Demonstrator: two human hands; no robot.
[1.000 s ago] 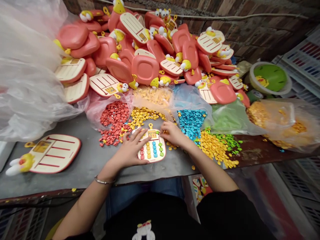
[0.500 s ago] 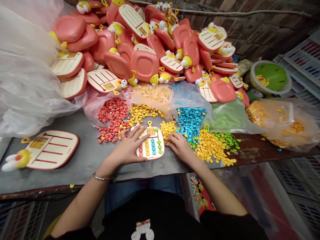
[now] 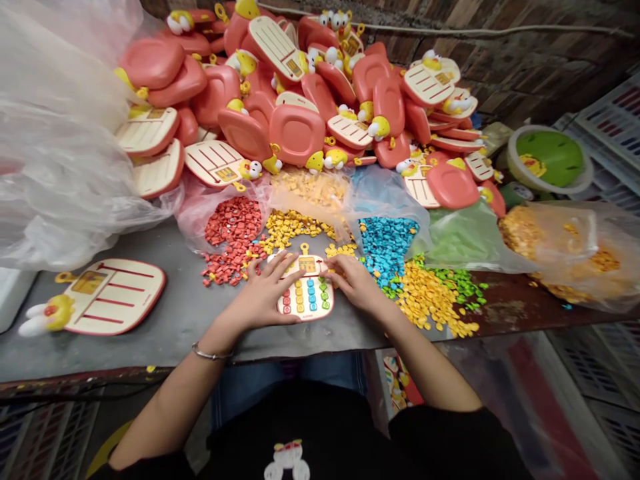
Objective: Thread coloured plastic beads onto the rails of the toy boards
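Note:
A cream toy board (image 3: 306, 315) lies in front of me, with short columns of red, yellow, blue and green beads along its slots. My left hand (image 3: 267, 290) holds the board at its left side, fingers spread over the upper part and thumb along the lower edge. My right hand (image 3: 356, 283) is at the upper right edge, by the green beads (image 3: 324, 293), with fingertips pinched together. Whether a bead is between them is hidden. Small yellow beads (image 3: 341, 250) lie just behind this hand.
Heaps of red beads (image 3: 233, 230), blue beads (image 3: 387, 243) and yellow beads (image 3: 433, 293) spill from plastic bags around the board. A second board (image 3: 117, 300) with bare slots lies at left. Behind rises a large pile of red-backed boards (image 3: 297, 133). A green-lined tub (image 3: 550, 160) stands at right.
My right hand has moved from the yellow beads onto the board's upper right edge. A green bead near the slot's top no longer shows there; the green beads now sit close together. My left hand stays.

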